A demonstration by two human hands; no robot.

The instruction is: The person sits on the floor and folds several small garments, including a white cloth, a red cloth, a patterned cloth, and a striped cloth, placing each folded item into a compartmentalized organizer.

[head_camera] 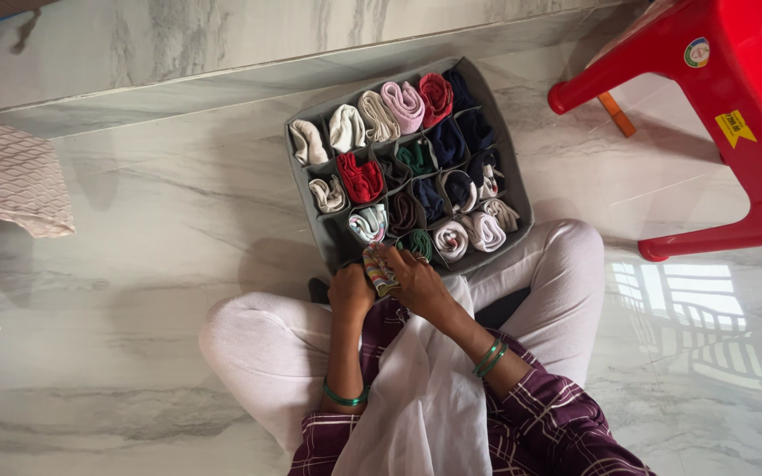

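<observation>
Our left hand (350,291) curled in a loose fist, knuckles up, our right hand (416,280) just beside it with fingers bent and pinching, both our forearms reaching forward and converging, wrists nearly level, our knees spread wide

Striped rolled sock (379,270), near organizer's edge

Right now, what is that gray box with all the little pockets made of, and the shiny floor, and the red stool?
The gray box looks like soft fabric: its walls sag and bend around the rolled socks. The floor seems polished marble or marble-look tile, white with gray veins and a window reflection. The red stool looks like glossy molded plastic. Both hands hold a striped, cloth-like roll.
</observation>
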